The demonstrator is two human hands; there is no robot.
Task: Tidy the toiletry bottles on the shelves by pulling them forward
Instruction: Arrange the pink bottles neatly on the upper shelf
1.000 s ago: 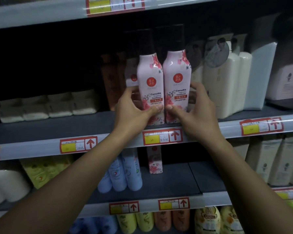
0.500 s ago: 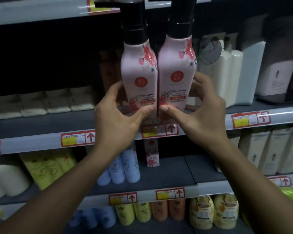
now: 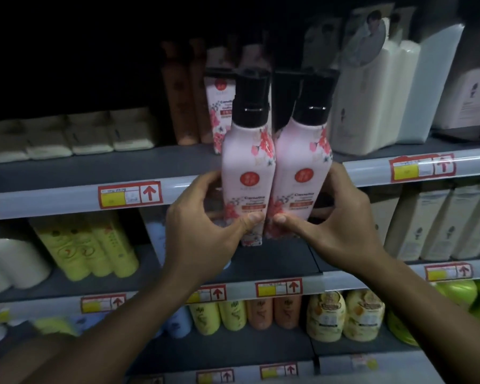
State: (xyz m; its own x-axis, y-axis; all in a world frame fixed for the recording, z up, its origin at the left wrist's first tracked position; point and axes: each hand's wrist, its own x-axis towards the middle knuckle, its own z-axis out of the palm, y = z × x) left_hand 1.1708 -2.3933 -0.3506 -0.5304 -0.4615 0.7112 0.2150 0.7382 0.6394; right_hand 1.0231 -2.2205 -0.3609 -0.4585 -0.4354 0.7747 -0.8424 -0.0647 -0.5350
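Two bottles (image 3: 248,173) (image 3: 302,173) are sitting side by side, touching, out in front of the shelf edge (image 3: 67,195). Left hand (image 3: 205,231) is gripping the left one, right hand (image 3: 336,225) the right; a third bottle (image 3: 219,112) is standing behind them on the shelf.

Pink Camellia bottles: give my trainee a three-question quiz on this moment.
1. True or false: each hand grips one pink pump bottle.
2. What colour are the pump tops? A white, B black, C yellow.
3. Fill in: the two bottles stand side by side, ____.

Key: 1 true: left hand on the left bottle, right hand on the right bottle. 2 B. 3 touching.
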